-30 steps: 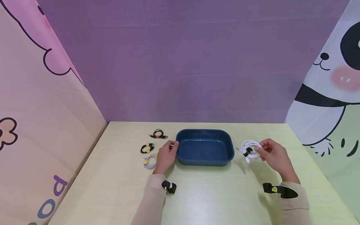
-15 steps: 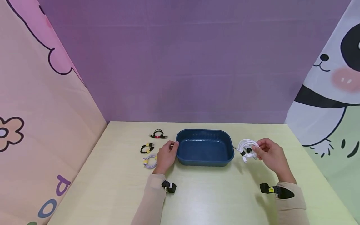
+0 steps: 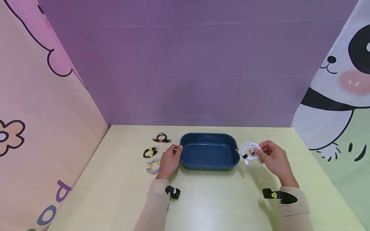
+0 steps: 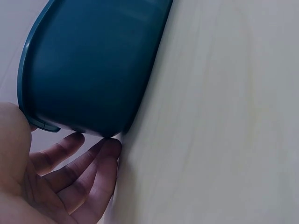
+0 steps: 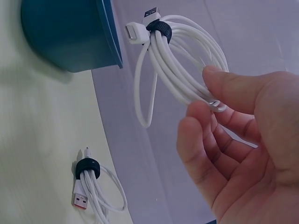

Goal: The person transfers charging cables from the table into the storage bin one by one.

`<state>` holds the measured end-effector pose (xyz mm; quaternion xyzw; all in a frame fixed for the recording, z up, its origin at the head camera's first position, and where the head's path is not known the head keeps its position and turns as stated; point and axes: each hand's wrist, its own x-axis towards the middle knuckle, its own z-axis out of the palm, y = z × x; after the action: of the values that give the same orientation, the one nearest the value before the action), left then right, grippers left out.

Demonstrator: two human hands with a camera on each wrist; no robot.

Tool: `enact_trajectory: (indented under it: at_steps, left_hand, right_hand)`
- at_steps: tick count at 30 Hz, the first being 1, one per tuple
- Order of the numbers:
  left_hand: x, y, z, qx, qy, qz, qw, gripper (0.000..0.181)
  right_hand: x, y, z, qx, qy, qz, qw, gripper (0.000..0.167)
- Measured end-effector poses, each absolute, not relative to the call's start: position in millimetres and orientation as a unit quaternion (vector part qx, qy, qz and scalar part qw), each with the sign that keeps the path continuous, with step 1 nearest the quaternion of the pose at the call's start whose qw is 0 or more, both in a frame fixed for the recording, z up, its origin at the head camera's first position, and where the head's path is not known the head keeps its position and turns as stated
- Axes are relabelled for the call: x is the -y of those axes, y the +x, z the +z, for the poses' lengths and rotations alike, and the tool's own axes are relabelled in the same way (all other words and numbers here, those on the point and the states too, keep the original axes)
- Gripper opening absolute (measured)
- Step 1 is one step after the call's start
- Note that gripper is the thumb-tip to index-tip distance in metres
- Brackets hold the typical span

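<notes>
My right hand [image 3: 273, 159] pinches a coiled white USB cable [image 3: 249, 150] between thumb and fingers, held up at the basin's right side. In the right wrist view, a black strap [image 5: 160, 30] binds this USB cable near its two plugs. My left hand [image 3: 170, 161] holds the left end of a dark blue plastic basin [image 3: 210, 167], thumb at the rim. In the left wrist view, fingertips [image 4: 111, 145] touch the basin's outer wall [image 4: 88, 70]. Nothing shows inside the basin in the head view.
Left of the basin lie a black cable with a red tie [image 3: 161, 140], a black cable with yellow ties [image 3: 150, 152] and a pale lilac cable [image 3: 153, 166]. Another white cable [image 5: 96, 186] lies on the table in the right wrist view.
My right hand has moved left with the white USB cable, bringing its plug end to the basin's right rim. My left hand and the basin have stayed in place.
</notes>
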<state>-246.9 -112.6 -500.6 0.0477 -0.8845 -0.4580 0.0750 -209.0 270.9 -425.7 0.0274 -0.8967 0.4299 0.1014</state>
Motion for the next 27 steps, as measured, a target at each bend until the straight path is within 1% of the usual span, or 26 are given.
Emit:
enact_trajectory:
  at_steps: [8,18,27]
  left_hand:
    - [113.3,-244.0,-498.8,0.883,0.054,-0.461,0.069,0.041]
    - [113.4,-247.6,-497.6,0.884,0.049,-0.459,0.069,0.041]
    - [113.6,-246.7,-498.0,0.884,0.048,-0.460,0.068,0.041]
  right_hand:
    - [-264.1,-209.8,-427.4,0.895,0.037,0.429,0.117,0.021]
    - [-259.1,-208.7,-421.2,0.895,0.034,0.432,0.105,0.025]
    - [-255.2,-207.4,-421.8,0.892,0.036,0.437,0.111,0.025]
